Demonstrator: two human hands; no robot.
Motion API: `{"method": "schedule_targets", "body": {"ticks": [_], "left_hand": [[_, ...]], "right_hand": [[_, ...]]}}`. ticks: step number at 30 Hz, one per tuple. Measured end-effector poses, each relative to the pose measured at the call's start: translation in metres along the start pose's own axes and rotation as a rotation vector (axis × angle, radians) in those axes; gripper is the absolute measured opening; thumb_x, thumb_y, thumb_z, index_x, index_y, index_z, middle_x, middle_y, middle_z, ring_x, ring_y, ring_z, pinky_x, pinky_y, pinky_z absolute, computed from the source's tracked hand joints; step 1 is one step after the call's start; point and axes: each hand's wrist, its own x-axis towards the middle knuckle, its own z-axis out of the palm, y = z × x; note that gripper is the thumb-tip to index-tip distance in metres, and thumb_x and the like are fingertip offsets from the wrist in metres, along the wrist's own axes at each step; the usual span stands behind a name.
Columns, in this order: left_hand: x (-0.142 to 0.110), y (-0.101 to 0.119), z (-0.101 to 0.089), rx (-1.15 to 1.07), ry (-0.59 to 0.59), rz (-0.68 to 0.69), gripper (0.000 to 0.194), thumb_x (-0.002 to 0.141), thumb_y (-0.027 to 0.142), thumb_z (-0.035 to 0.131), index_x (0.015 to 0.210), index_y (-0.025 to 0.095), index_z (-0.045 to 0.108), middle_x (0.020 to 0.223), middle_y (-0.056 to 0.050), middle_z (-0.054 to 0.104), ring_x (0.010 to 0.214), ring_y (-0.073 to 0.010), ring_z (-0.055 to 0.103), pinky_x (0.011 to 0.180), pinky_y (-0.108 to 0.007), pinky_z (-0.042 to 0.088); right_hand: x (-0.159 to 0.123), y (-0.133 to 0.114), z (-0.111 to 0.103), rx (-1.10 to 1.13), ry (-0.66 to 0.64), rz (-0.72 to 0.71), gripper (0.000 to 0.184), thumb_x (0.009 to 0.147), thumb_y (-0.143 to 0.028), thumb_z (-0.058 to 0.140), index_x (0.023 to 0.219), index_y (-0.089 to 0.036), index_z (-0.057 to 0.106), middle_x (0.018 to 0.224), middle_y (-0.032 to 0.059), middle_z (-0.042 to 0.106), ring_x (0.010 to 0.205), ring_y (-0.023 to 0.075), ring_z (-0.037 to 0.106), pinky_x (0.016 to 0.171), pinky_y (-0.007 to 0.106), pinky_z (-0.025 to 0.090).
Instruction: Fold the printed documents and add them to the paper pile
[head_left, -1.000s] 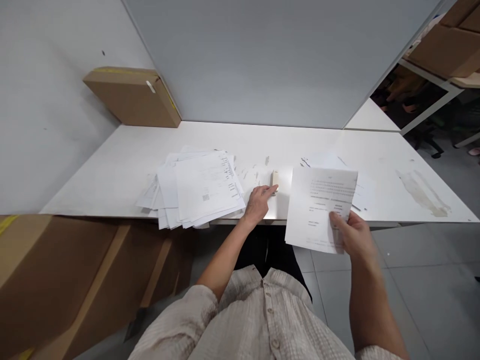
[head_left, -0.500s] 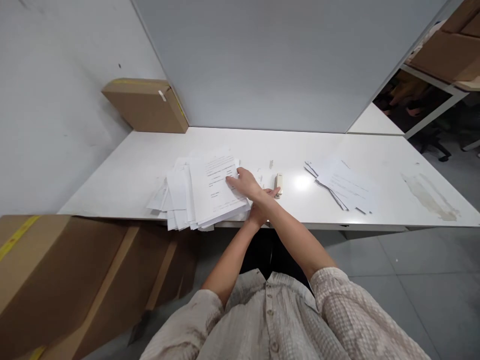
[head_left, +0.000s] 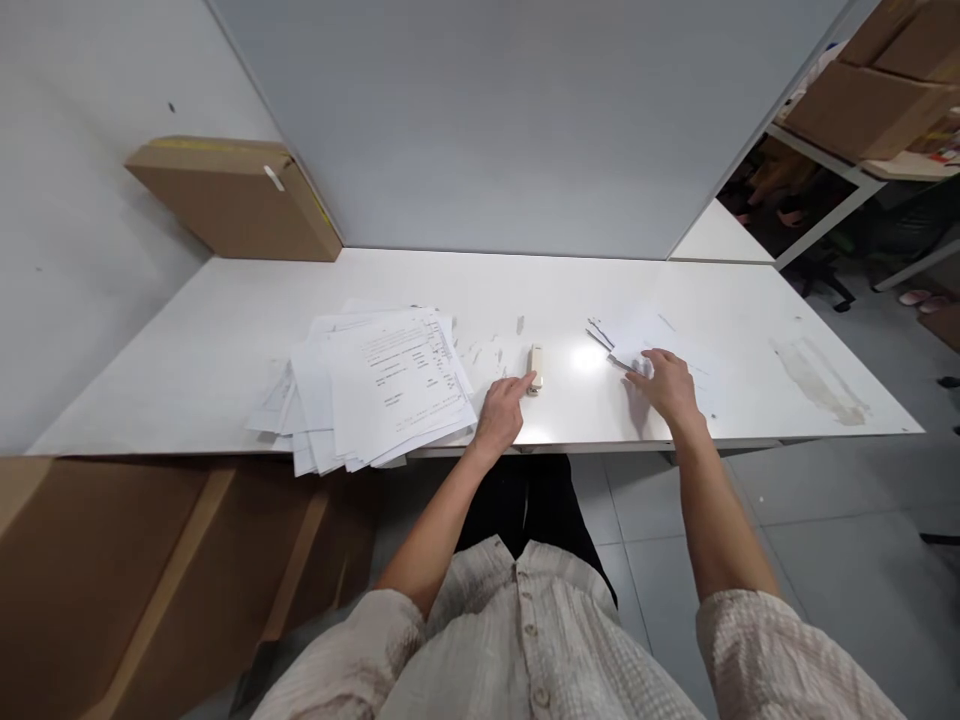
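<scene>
A cream stapler (head_left: 536, 360) lies lengthwise on the white desk. My left hand (head_left: 501, 412) rests just left of it, its outstretched finger touching the stapler's near end. To the left is a loose, fanned stack of printed sheets (head_left: 397, 385), its near edges over the desk's front edge. My right hand (head_left: 670, 385) is at the smaller pile of papers (head_left: 637, 330) on the right, thumb and fingers bent around a sheet that looks slightly raised between them. The hand and its arm hide part of this pile.
The white desk (head_left: 495, 280) runs along a grey panel (head_left: 487, 130). A cardboard box (head_left: 232, 200) stands at its back left corner, and more large boxes (head_left: 135, 560) stand below left. Old tape residue (head_left: 821, 380) marks the desk's right end.
My right hand has left the large stack and crossed to the pile on the right. My left hand stays by the stapler, now uncovered. The large stack's top sheets sit differently. The view has shifted slightly.
</scene>
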Motion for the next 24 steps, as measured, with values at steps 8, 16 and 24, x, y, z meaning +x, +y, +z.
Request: {"method": "schedule_targets", "body": {"ticks": [8, 16, 24], "left_hand": [[0.000, 0.000, -0.001, -0.013, -0.001, -0.003, 0.056, 0.082, 0.000, 0.032, 0.131, 0.020, 0.048, 0.108, -0.008, 0.060, 0.104, -0.0191, 0.050, 0.095, -0.035, 0.043], [-0.001, 0.002, -0.002, -0.014, 0.002, -0.012, 0.055, 0.082, 0.001, 0.032, 0.131, 0.020, 0.048, 0.109, -0.008, 0.061, 0.104, -0.0202, 0.050, 0.092, -0.036, 0.045], [-0.001, 0.000, -0.002, -0.027, 0.016, 0.005, 0.055, 0.083, 0.003, 0.033, 0.133, 0.021, 0.046, 0.110, -0.008, 0.062, 0.105, -0.0199, 0.052, 0.093, -0.037, 0.045]], "right_hand": [[0.005, 0.007, 0.023, 0.021, 0.046, 0.074, 0.038, 0.085, -0.045, 0.046, 0.106, -0.023, 0.068, 0.118, 0.0104, 0.061, 0.110, 0.0318, 0.047, 0.086, 0.043, 0.040], [0.008, 0.007, 0.024, 0.051, 0.088, 0.083, 0.039, 0.086, -0.030, 0.037, 0.097, -0.016, 0.072, 0.101, 0.0142, 0.068, 0.092, 0.0271, 0.058, 0.078, 0.037, 0.041], [0.003, 0.005, 0.024, -0.016, 0.074, 0.066, 0.033, 0.084, -0.035, 0.044, 0.085, -0.018, 0.072, 0.093, 0.0132, 0.070, 0.085, 0.0260, 0.058, 0.069, 0.034, 0.041]]}}
